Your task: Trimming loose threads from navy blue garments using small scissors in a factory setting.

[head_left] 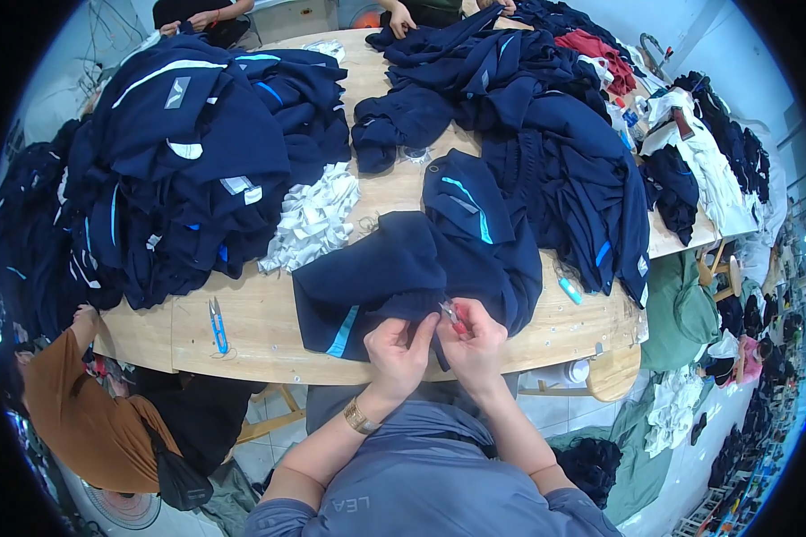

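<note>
A navy garment with a light-blue stripe lies across the table's front edge before me. My left hand pinches the ribbed part of it between thumb and fingers. Close beside it, my right hand is closed around small red thread snips, whose metal tips point at the fabric by my left fingertips. Whether the blades touch a thread is too small to tell. More navy cloth with a bright blue trim lies just beyond, joining the heap on the right.
A big pile of navy garments stands on the left, with white scraps next to it. Blue snips lie on the wooden table; a light-blue tool lies at right. A person in brown is at left; others' hands work at the far side.
</note>
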`<act>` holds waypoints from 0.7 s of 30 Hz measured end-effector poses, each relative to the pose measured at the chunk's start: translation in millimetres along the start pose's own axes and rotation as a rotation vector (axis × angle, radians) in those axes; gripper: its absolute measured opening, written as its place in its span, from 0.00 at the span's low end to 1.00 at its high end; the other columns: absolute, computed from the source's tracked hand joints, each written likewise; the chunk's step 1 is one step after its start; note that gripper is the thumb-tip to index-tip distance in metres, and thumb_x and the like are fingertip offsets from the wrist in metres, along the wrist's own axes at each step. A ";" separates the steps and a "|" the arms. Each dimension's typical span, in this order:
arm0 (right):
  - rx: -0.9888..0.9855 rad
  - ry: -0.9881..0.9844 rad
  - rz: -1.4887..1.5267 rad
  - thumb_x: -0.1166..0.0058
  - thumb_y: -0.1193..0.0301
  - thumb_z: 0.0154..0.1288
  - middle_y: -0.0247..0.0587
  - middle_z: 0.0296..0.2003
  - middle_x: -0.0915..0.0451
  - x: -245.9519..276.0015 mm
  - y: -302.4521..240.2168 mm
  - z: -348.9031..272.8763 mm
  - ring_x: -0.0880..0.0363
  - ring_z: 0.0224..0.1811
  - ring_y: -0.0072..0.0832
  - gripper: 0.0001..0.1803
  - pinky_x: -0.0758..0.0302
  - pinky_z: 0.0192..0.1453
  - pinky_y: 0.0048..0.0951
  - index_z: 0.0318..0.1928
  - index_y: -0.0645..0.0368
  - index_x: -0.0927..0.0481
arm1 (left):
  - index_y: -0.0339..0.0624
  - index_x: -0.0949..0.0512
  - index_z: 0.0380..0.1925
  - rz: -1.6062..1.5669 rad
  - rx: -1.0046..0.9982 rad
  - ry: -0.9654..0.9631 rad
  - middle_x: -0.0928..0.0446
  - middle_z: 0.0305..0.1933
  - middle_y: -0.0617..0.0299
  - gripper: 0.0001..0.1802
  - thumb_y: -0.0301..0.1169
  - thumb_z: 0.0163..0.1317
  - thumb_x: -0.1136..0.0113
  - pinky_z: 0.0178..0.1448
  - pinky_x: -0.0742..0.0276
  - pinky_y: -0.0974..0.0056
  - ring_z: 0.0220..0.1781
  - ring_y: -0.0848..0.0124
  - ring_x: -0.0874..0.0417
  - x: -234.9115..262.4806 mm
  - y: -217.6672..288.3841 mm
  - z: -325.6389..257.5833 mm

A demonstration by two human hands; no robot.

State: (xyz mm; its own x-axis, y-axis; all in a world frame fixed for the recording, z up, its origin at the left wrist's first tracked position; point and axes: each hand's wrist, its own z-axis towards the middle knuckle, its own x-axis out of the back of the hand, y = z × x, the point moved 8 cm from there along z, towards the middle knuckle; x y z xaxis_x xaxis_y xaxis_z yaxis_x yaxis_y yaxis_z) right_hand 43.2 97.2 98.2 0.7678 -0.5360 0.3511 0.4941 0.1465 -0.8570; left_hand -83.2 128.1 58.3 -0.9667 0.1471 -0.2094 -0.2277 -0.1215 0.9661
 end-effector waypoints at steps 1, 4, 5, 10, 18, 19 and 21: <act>0.026 0.011 -0.013 0.42 0.77 0.56 0.24 0.17 0.29 1.1 -1.2 0.1 0.38 0.18 0.07 0.06 0.40 0.21 0.12 0.33 0.65 0.24 | 0.28 0.25 0.42 0.033 -0.003 -0.003 0.21 0.36 0.61 0.11 0.20 0.58 0.42 0.44 0.29 0.76 0.37 0.80 0.24 -0.9 1.0 0.1; -0.064 0.021 0.082 0.43 0.77 0.56 0.23 0.16 0.31 1.5 10.0 -3.6 0.40 0.18 0.06 0.06 0.42 0.20 0.11 0.34 0.65 0.24 | 0.30 0.25 0.38 -0.193 0.056 0.057 0.21 0.35 0.62 0.08 0.21 0.59 0.42 0.41 0.29 0.76 0.36 0.82 0.25 -0.7 0.6 2.5; -0.183 0.020 0.188 0.43 0.77 0.56 0.22 0.16 0.32 0.3 20.8 -6.8 0.40 0.17 0.06 0.06 0.43 0.20 0.11 0.34 0.65 0.24 | 0.30 0.25 0.38 -0.193 0.056 0.057 0.21 0.35 0.62 0.08 0.21 0.59 0.42 0.41 0.29 0.76 0.36 0.82 0.25 -0.5 0.8 3.7; -0.378 -0.001 0.458 0.43 0.77 0.57 0.20 0.17 0.32 -4.4 28.3 -11.2 0.42 0.18 0.04 0.05 0.46 0.19 0.10 0.34 0.65 0.23 | 0.31 0.25 0.37 -0.210 0.088 0.072 0.22 0.35 0.63 0.07 0.22 0.59 0.42 0.40 0.30 0.77 0.35 0.83 0.25 2.6 -1.8 4.8; -0.120 -0.014 0.104 0.47 0.80 0.60 0.23 0.21 0.26 -3.2 13.9 -2.0 0.35 0.21 0.05 0.02 0.40 0.23 0.09 0.34 0.65 0.23 | 0.28 0.23 0.38 0.143 -0.025 0.037 0.20 0.37 0.60 0.09 0.22 0.58 0.41 0.39 0.28 0.75 0.34 0.80 0.23 2.9 0.1 0.1; -0.098 -0.018 0.057 0.47 0.80 0.59 0.23 0.21 0.26 -1.3 8.4 0.3 0.35 0.21 0.05 0.02 0.40 0.22 0.09 0.33 0.65 0.23 | 0.27 0.23 0.37 0.264 -0.054 0.008 0.20 0.36 0.60 0.09 0.22 0.58 0.41 0.39 0.28 0.75 0.34 0.79 0.23 1.9 1.2 0.1; -0.076 -0.020 0.009 0.46 0.80 0.59 0.24 0.21 0.26 0.0 5.2 1.1 0.36 0.20 0.05 0.01 0.40 0.22 0.09 0.32 0.65 0.23 | 0.27 0.23 0.38 0.233 -0.060 0.010 0.20 0.36 0.61 0.09 0.22 0.58 0.41 0.39 0.28 0.75 0.34 0.79 0.23 0.6 3.0 0.7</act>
State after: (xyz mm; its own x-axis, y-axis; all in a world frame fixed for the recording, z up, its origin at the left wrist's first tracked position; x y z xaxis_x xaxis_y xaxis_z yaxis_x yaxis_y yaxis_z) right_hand 46.2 99.0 94.2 0.7807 -0.5177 0.3500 0.4554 0.0878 -0.8860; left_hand -84.4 128.5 61.2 -0.9950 0.0985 0.0161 -0.0049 -0.2094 0.9778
